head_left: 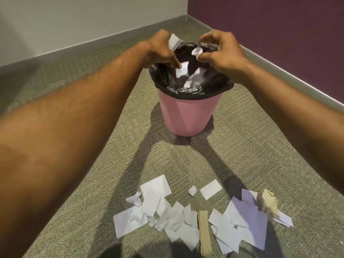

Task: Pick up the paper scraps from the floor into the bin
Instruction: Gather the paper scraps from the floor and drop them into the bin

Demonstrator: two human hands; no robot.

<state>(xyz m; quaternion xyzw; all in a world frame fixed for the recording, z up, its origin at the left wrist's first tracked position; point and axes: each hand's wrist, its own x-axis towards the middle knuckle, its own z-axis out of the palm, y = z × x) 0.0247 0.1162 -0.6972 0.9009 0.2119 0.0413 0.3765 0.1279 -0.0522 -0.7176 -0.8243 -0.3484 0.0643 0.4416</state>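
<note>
A pink bin (188,116) lined with a black bag (193,92) stands on the carpet ahead of me. Both my hands hover over its mouth. My left hand (162,49) still grips a white paper scrap (174,41) at the bin's far left rim. My right hand (221,49) has its fingers spread above the right rim, and a crumpled white scrap (197,51) sits just below its fingertips; whether they touch it I cannot tell. More white scraps (186,71) are inside the bag. A heap of paper scraps (186,216) lies on the floor near me.
Among the floor scraps are a brown cardboard strip (203,229) and a crumpled beige ball (268,202). A white wall (74,21) and a purple wall (279,25) meet in a corner behind the bin, with a grey-green skirting along both.
</note>
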